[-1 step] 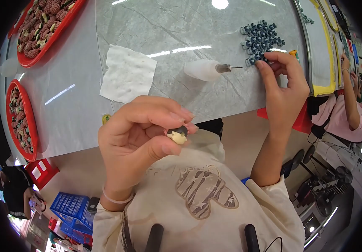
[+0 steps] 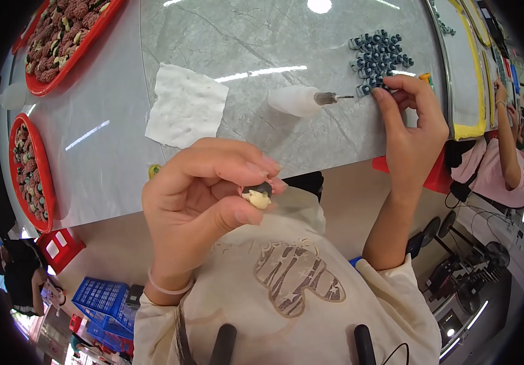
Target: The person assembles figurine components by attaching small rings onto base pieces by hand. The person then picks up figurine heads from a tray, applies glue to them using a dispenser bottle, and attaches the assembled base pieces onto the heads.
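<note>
My left hand is closed, pinching a small figurine head between thumb and fingers. That head is cream-coloured with a black top, held above my lap in front of the table edge. At the right of the table, my right hand reaches to the near edge of a cluster of small blue-grey pieces. Its thumb and index finger close around one small piece there, mostly hidden by the fingertips. Just left of that hand lies a white squeeze bottle with a metal needle tip pointing toward the pieces.
A white cloth lies on the grey marbled table. Red trays of small figurine parts stand at the left. Blue crates are on the floor at lower left. Another person in pink works at the far right.
</note>
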A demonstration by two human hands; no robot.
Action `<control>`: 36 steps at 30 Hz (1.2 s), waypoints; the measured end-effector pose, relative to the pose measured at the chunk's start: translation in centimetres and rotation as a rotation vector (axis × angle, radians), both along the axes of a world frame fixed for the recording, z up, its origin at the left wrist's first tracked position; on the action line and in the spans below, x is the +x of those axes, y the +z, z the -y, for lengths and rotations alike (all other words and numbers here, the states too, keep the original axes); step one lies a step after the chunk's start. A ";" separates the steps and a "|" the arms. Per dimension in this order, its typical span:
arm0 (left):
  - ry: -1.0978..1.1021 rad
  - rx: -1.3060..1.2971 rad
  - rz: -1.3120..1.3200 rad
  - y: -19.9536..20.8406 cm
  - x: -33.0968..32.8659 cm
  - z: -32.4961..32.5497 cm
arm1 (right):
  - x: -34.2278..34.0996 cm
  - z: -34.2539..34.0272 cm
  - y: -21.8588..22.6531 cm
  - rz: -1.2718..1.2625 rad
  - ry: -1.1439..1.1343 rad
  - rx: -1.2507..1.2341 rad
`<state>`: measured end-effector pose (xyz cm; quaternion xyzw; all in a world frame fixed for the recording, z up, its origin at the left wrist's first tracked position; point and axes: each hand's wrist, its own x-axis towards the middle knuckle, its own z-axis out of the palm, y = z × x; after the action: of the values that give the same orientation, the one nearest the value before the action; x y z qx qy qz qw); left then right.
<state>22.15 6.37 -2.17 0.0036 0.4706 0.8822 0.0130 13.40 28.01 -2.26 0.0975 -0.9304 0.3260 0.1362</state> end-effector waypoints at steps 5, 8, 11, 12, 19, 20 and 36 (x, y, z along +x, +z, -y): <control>0.021 0.059 0.010 -0.1 0.2 0.1 | 1.3 0.6 1.0 0.008 -0.043 -0.591; 0.045 -0.067 0.107 0.6 0.0 -0.6 | 2.4 0.3 2.9 0.214 0.267 -0.714; 0.013 -0.018 0.111 0.6 -0.2 -0.9 | 2.5 1.0 3.4 0.378 0.634 -0.728; -0.005 -0.039 0.071 0.4 -0.1 -0.8 | 2.6 1.4 3.3 0.430 0.756 -0.730; 0.014 0.014 0.165 1.1 0.3 -1.5 | 3.4 2.9 3.9 0.472 0.650 -0.858; 0.024 0.012 0.167 1.1 0.4 -1.4 | 3.1 3.1 3.8 0.451 0.714 -0.793; 0.052 -0.081 0.099 0.6 1.1 -1.3 | 4.1 3.9 5.0 0.075 0.797 -0.294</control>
<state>23.28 7.64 -1.59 -0.0527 0.5048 0.8615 0.0135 17.51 24.12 2.69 0.4173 -0.7678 0.4856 -0.0218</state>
